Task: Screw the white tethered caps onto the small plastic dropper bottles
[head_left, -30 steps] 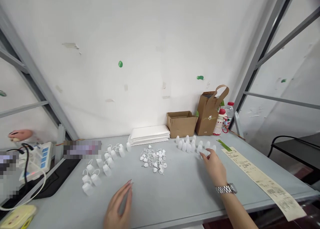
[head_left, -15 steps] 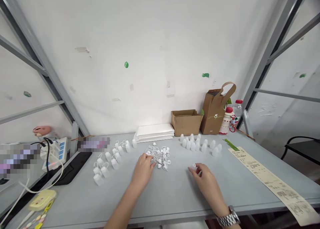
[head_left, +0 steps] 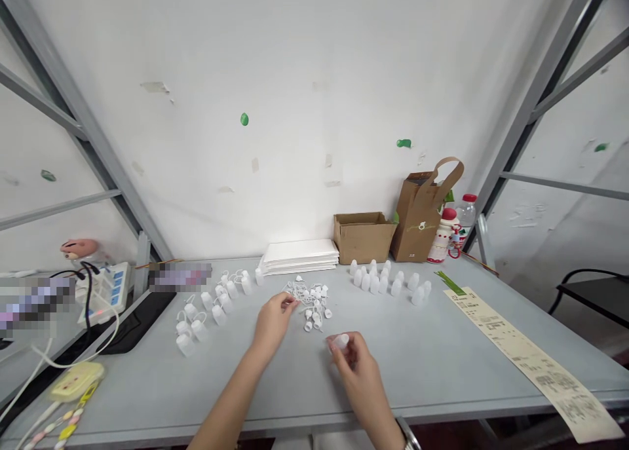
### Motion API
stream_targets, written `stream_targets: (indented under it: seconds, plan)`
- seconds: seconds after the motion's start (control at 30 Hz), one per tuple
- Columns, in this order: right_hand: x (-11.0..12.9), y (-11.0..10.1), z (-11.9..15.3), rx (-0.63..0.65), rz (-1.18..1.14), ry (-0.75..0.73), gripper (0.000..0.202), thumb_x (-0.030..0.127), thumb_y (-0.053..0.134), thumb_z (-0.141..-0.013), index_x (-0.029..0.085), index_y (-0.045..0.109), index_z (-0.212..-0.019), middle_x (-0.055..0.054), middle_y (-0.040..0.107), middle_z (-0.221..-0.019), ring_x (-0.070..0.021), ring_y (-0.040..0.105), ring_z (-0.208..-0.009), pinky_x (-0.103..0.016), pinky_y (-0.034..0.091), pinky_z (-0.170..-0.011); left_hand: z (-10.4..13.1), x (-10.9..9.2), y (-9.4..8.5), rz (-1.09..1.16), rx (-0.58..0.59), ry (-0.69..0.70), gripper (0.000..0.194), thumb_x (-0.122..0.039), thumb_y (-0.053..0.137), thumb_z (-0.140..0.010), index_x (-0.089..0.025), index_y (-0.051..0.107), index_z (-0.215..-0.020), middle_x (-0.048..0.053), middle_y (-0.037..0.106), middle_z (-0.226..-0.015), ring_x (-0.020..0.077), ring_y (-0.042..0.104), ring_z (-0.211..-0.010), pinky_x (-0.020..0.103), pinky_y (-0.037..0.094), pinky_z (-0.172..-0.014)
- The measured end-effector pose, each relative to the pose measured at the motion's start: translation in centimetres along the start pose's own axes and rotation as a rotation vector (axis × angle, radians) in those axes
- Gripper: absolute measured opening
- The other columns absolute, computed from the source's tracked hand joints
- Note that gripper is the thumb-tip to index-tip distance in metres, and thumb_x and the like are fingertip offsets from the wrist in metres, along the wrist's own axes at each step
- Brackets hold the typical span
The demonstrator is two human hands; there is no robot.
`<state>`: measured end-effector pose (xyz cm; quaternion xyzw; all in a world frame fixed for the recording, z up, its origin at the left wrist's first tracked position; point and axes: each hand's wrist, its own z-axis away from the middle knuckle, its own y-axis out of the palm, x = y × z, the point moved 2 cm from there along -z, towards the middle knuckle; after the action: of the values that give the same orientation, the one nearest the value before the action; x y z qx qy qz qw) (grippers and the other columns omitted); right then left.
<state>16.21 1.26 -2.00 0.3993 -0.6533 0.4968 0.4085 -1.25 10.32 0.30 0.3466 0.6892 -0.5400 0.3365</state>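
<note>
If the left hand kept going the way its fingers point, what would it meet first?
The left hand points up and right, its fingertips already at the near edge of the pile of small white caps. It would likely meet those caps first; depth is hard to judge.

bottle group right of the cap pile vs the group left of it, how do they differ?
The right bottle group stands bare, with no caps or loops; the left bottle group carries caps with thin loops. The right group is bunched tight near the cardboard box; the left group strings out in a diagonal line toward the table's left edge. Both are small, white and translucent.
</note>
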Motion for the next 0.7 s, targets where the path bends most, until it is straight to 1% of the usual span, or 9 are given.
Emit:
stream_targets:
  seconds: [0.1, 0.2, 0.3, 0.37, 0.43, 0.57, 0.7]
  plan:
    - [0.0, 1.4, 0.6, 0.048, -0.099, 0.002, 0.020, 0.039, 0.051, -0.082, 0.019, 0.054, -0.080, 0.000, 0.060, -0.066, -0.0160, 0.056, -0.060, -0.023, 0.045, -0.057, 0.2, 0.1, -0.6, 0.158, -0.029, -0.080, 0.015, -0.035, 0.055, -0.068, -0.021, 0.061, -0.070, 0.005, 0.071, -0.073, 0.0224, 0.066, -0.068, 0.032, 0.047, -0.064]
    - [-0.3, 1.9, 0.6, 0.064, -0.110, -0.066, 0.018, 0.035, 0.052, -0.082, 0.018, 0.060, -0.086, -0.002, 0.061, -0.072, -0.0164, 0.055, -0.064, -0.023, 0.045, -0.061, 1.4, -0.2, -0.9, 0.305, -0.028, -0.146, 0.023, -0.040, 0.058, -0.065, -0.018, 0.062, -0.073, 0.009, 0.073, -0.075, 0.0237, 0.068, -0.067, 0.031, 0.047, -0.059]
    - [-0.3, 1.8, 0.5, 0.059, -0.090, -0.154, 0.017, 0.031, 0.053, -0.082, 0.019, 0.064, -0.089, -0.002, 0.060, -0.074, -0.0163, 0.054, -0.066, -0.023, 0.044, -0.062, 3.3, -0.9, -0.4, 0.442, 0.029, -0.184, 0.029, -0.042, 0.062, -0.062, -0.016, 0.065, -0.075, 0.011, 0.075, -0.077, 0.0250, 0.069, -0.071, 0.032, 0.049, -0.063]
    - [-0.3, 1.7, 0.5, 0.061, -0.070, -0.180, 0.016, 0.029, 0.054, -0.082, 0.019, 0.065, -0.087, -0.001, 0.058, -0.072, -0.0160, 0.054, -0.064, -0.022, 0.044, -0.060, 4.5, -1.3, 0.1, 0.515, 0.059, -0.199, 0.030, -0.042, 0.063, -0.064, -0.016, 0.068, -0.076, 0.012, 0.075, -0.080, 0.0252, 0.068, -0.079, 0.032, 0.049, -0.069]
    - [-0.4, 1.8, 0.6, 0.080, -0.046, -0.190, 0.015, 0.029, 0.055, -0.081, 0.019, 0.066, -0.086, -0.001, 0.058, -0.069, -0.0159, 0.054, -0.062, -0.021, 0.044, -0.059, 5.3, -1.7, 0.7, 0.576, 0.068, -0.216, 0.030, -0.042, 0.066, -0.062, -0.015, 0.069, -0.075, 0.012, 0.075, -0.082, 0.0253, 0.068, -0.081, 0.032, 0.049, -0.072]
    - [-0.9, 2.2, 0.9, 0.141, -0.014, -0.179, 0.020, 0.031, 0.054, -0.081, 0.017, 0.065, -0.091, -0.002, 0.062, -0.069, -0.0159, 0.055, -0.060, -0.021, 0.045, -0.056, 6.0, -1.9, 1.7, 0.661, 0.079, -0.242, 0.030, -0.042, 0.071, -0.058, -0.015, 0.069, -0.071, 0.012, 0.075, -0.076, 0.0251, 0.068, -0.075, 0.032, 0.050, -0.069]
    - [-0.9, 2.4, 0.9, 0.140, 0.009, -0.153, 0.024, 0.032, 0.053, -0.082, 0.016, 0.065, -0.095, -0.003, 0.064, -0.069, -0.0162, 0.055, -0.059, -0.022, 0.045, -0.056, 6.4, -2.1, 1.8, 0.731, 0.111, -0.262, 0.032, -0.043, 0.072, -0.056, -0.015, 0.070, -0.071, 0.011, 0.075, -0.073, 0.0242, 0.068, -0.073, 0.032, 0.050, -0.068]
